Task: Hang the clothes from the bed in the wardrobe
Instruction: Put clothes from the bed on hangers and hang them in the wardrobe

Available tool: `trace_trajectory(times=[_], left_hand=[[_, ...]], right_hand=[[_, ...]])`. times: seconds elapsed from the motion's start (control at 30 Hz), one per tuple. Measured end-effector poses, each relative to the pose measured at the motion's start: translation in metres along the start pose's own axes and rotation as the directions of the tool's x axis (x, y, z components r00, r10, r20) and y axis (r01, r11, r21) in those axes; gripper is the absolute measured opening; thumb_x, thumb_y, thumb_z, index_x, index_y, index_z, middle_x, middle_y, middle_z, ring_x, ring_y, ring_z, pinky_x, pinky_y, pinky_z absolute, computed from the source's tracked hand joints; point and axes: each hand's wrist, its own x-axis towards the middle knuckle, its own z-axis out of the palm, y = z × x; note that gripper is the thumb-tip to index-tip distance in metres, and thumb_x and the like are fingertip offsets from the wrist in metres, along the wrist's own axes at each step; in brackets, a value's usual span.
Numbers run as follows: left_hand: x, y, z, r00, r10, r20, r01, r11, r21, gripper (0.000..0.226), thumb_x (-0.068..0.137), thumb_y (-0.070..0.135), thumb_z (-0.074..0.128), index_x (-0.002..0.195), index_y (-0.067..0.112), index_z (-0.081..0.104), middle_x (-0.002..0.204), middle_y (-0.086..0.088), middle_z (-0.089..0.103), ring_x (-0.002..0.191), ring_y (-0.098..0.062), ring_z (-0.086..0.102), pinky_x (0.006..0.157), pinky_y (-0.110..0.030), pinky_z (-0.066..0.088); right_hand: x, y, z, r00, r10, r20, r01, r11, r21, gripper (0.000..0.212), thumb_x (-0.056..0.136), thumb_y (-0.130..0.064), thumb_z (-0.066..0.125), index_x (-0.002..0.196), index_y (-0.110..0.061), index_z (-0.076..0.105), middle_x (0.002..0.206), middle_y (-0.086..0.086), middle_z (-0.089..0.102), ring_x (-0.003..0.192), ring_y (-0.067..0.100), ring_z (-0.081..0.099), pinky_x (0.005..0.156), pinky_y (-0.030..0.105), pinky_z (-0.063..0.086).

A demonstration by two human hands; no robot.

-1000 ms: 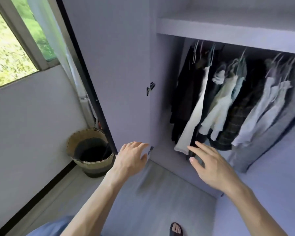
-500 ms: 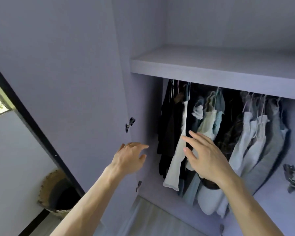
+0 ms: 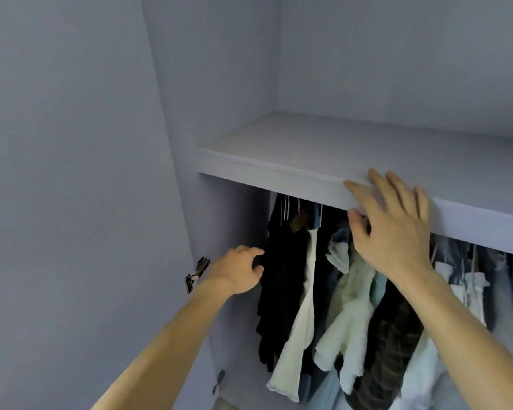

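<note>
The open wardrobe fills the view, with a pale shelf above a row of hanging clothes. A black garment hangs at the far left, a white one beside it, then pale green, dark plaid and denim pieces. My right hand is raised with straight spread fingers in front of the shelf's front edge, holding nothing. My left hand reaches toward the black garment's left edge, fingers loosely bent and empty. The bed and its clothes are out of view.
The open left wardrobe door stands close on the left, with a metal hinge by my left wrist. A second hinge sits lower down. The hanging rail is hidden behind the shelf edge.
The view has tilted up, so the window and basket are gone. Both hands rose: the right one from the clothes to the shelf edge, the left one toward the black garment.
</note>
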Motion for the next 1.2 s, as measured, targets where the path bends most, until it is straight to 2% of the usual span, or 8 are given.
trace_trajectory(times=[0.17,0.37,0.5,0.63,0.77,0.93,1.1,1.2], left_hand=[[0.065,0.011,0.022,0.996,-0.026,0.086,0.039,0.987,-0.157,0.066,0.099,0.042,0.05,0.156,0.03,0.019,0.155,-0.006,0.031,0.138,-0.029,0.039,0.109,-0.048,0.041],[0.112,0.022,0.045,0.999,-0.017,0.03,0.027,0.94,-0.34,0.072,0.097,0.046,0.052,0.157,0.032,0.015,0.151,-0.007,0.033,0.133,-0.03,0.044,0.103,-0.048,0.047],[0.128,0.021,0.053,0.997,-0.069,-0.026,0.045,0.849,-0.527,0.064,0.096,0.029,0.056,0.153,0.025,0.028,0.116,0.001,0.06,0.105,-0.023,0.061,0.093,-0.042,0.054],[0.133,0.014,0.058,0.986,-0.162,-0.046,0.093,0.75,-0.655,0.06,0.096,0.022,0.056,0.15,0.022,0.031,0.09,0.01,0.057,0.09,-0.02,0.06,0.088,-0.034,0.053],[0.14,0.003,0.058,0.985,-0.172,-0.01,0.113,0.687,-0.718,0.048,0.096,0.035,0.06,0.14,0.022,0.046,0.096,0.009,0.058,0.095,-0.017,0.059,0.086,-0.028,0.048],[0.141,-0.007,0.051,0.987,-0.153,0.056,0.12,0.444,-0.888,0.049,0.094,0.044,0.063,0.136,0.023,0.049,0.128,-0.002,0.059,0.112,-0.018,0.059,0.095,-0.029,0.048],[0.142,-0.009,0.039,0.993,-0.118,-0.005,0.055,0.5,-0.864,0.036,0.1,0.037,0.053,0.136,0.029,0.052,0.133,-0.001,0.059,0.118,-0.02,0.057,0.106,-0.038,0.047],[0.14,-0.006,0.031,0.986,-0.158,-0.06,0.041,0.57,-0.821,0.03,0.101,0.039,0.05,0.129,0.028,0.054,0.127,-0.002,0.059,0.112,-0.021,0.057,0.094,-0.031,0.048]], right_hand=[[0.006,-0.002,0.042,0.96,-0.023,-0.279,-0.014,0.991,-0.131,0.049,0.097,-0.034,0.053,0.145,-0.033,0.049,0.15,0.004,0.048,0.136,0.029,0.041,0.114,0.056,0.02],[0.016,0.005,0.071,0.89,-0.089,-0.448,-0.066,0.946,-0.318,0.053,0.091,-0.038,0.053,0.143,-0.037,0.051,0.142,0.004,0.056,0.135,0.028,0.043,0.114,0.053,0.021],[0.02,0.006,0.077,0.858,-0.11,-0.501,-0.085,0.933,-0.35,0.054,0.088,-0.038,0.054,0.141,-0.036,0.053,0.139,0.004,0.059,0.134,0.027,0.045,0.113,0.054,0.024],[0.019,0.005,0.079,0.85,-0.101,-0.517,-0.095,0.936,-0.338,0.054,0.086,-0.037,0.054,0.14,-0.036,0.054,0.138,0.004,0.058,0.133,0.027,0.045,0.112,0.055,0.027],[0.019,0.004,0.079,0.85,-0.086,-0.52,-0.102,0.941,-0.322,0.054,0.086,-0.037,0.055,0.14,-0.036,0.054,0.137,0.003,0.058,0.133,0.026,0.044,0.115,0.055,0.023],[0.016,0.0,0.08,0.864,-0.041,-0.501,-0.124,0.949,-0.291,0.05,0.088,-0.035,0.052,0.138,-0.035,0.053,0.138,0.004,0.055,0.134,0.027,0.042,0.117,0.054,0.017],[0.015,-0.001,0.079,0.883,-0.026,-0.469,-0.121,0.953,-0.279,0.049,0.09,-0.036,0.05,0.138,-0.035,0.053,0.138,0.004,0.053,0.134,0.028,0.041,0.117,0.055,0.017],[0.015,-0.002,0.078,0.887,-0.017,-0.461,-0.126,0.953,-0.277,0.049,0.09,-0.036,0.05,0.139,-0.034,0.053,0.138,0.004,0.052,0.134,0.028,0.041,0.116,0.057,0.02]])
